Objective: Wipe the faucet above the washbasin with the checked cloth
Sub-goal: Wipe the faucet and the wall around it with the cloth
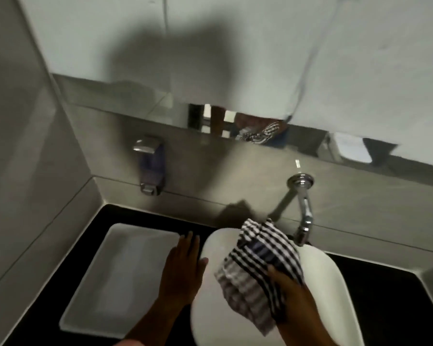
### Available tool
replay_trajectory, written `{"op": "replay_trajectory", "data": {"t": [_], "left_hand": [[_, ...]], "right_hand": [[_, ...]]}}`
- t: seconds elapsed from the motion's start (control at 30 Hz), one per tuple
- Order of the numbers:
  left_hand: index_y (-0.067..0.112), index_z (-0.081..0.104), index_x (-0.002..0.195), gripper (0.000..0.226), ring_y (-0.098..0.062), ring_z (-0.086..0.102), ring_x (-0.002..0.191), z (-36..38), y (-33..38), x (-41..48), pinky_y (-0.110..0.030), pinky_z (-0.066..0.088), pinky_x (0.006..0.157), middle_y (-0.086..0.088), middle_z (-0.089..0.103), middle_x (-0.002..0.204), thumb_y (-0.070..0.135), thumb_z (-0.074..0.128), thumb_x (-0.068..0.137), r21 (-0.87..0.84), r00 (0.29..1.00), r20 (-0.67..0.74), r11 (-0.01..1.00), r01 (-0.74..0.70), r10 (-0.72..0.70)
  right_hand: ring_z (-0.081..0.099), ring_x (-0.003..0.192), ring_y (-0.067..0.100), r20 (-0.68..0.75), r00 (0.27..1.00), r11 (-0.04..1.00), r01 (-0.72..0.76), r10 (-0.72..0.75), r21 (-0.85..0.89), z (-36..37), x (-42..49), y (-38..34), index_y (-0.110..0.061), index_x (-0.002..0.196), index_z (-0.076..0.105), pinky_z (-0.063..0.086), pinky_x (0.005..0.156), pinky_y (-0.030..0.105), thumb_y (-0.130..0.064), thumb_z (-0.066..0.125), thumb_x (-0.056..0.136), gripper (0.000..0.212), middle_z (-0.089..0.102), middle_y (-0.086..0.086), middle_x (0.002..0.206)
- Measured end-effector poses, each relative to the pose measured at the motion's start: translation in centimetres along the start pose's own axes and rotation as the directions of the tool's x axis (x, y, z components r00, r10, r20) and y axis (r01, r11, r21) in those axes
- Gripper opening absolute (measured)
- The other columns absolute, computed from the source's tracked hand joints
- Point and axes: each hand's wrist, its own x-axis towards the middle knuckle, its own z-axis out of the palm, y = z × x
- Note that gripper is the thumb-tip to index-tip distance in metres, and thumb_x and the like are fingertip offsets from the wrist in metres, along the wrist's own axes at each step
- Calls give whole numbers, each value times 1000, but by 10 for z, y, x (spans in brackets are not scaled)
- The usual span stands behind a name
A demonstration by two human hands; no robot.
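Observation:
A chrome faucet (303,208) comes out of the grey tiled wall and bends down over the back of the white washbasin (333,283). My right hand (293,293) holds the black-and-white checked cloth (258,268) bunched above the basin, just left of and below the faucet's spout, with a small gap between them. My left hand (183,265) lies flat with fingers spread on the basin's left rim, holding nothing.
A white rectangular tray (120,275) lies on the black counter (385,295) left of the basin. A soap dispenser (150,166) hangs on the wall above it. A mirror strip (235,121) runs along the wall. Walls close the corner at left.

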Motion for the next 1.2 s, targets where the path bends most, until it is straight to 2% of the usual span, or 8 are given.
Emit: {"op": "replay_trajectory", "data": {"t": [0.2, 0.3, 0.43, 0.5, 0.63, 0.93, 1.13, 1.2], "left_hand": [[11, 8, 153, 97, -26, 9, 151, 24, 35, -10, -41, 14, 119, -8, 4, 164, 70, -17, 80, 87, 998, 49, 995, -47, 43], [1, 34, 146, 95, -36, 34, 142, 21, 43, -11, -50, 35, 110, -18, 24, 159, 65, -6, 89, 83, 996, 73, 995, -59, 53], [-4, 42, 140, 88, -41, 44, 135, 20, 48, -9, -55, 43, 101, -23, 37, 152, 60, 2, 94, 98, 995, 85, 994, -55, 47], [-3, 38, 142, 89, -41, 40, 137, 21, 47, -9, -55, 41, 103, -22, 34, 154, 61, 1, 93, 101, 997, 62, 993, -57, 51], [-3, 37, 143, 87, -41, 39, 138, 24, 46, -8, -54, 40, 104, -22, 34, 154, 59, 0, 94, 93, 996, 76, 994, -50, 43], [1, 42, 142, 81, -42, 41, 136, 28, 40, -3, -56, 40, 102, -22, 37, 153, 57, 6, 96, 67, 995, 93, 997, -41, 35], [-2, 48, 136, 80, -47, 49, 127, 33, 37, 5, -63, 48, 92, -27, 45, 146, 58, 11, 97, 25, 994, 103, 998, -50, 47], [-2, 51, 135, 81, -46, 50, 127, 33, 35, 4, -61, 48, 92, -26, 46, 146, 57, 11, 97, 26, 995, 89, 999, -47, 44]], "right_hand": [[81, 95, 25, -220, 946, 946, 275, -236, 169, -80, -47, -92, -3, 115, 77, 59, 88, 46, -18, 72, 75, 43, 82, 14, 108], [75, 114, 24, -358, 809, 861, 508, -465, 29, -94, -37, -123, -13, 126, 73, 52, 106, 50, -19, 73, 90, 37, 79, 4, 121], [69, 85, -19, -329, 638, 715, 658, -696, -235, -68, 8, -155, -24, 116, 74, 52, 73, 2, -13, 64, 99, 22, 78, -23, 99], [68, 99, -13, -294, 574, 642, 629, -764, -439, -40, 39, -158, -20, 135, 63, 53, 77, 5, -7, 62, 99, 38, 72, -9, 117], [61, 127, 32, -152, 654, 495, 380, -741, -781, 15, 92, -140, -16, 145, 50, 55, 104, 46, -8, 66, 93, 55, 57, 10, 146], [19, 158, 43, 60, 814, -72, 22, -577, -997, 34, 117, -119, -8, 165, 11, 35, 123, 54, -29, 78, 88, 105, 5, 25, 173], [61, 127, 43, -209, 848, 531, 97, -487, -842, 27, 122, -156, 1, 139, 55, 48, 105, 42, -28, 56, 99, 49, 62, 28, 141], [63, 124, 42, -231, 866, 563, 69, -444, -823, 25, 122, -162, -1, 134, 60, 48, 103, 40, -30, 54, 102, 44, 65, 27, 137]]}}
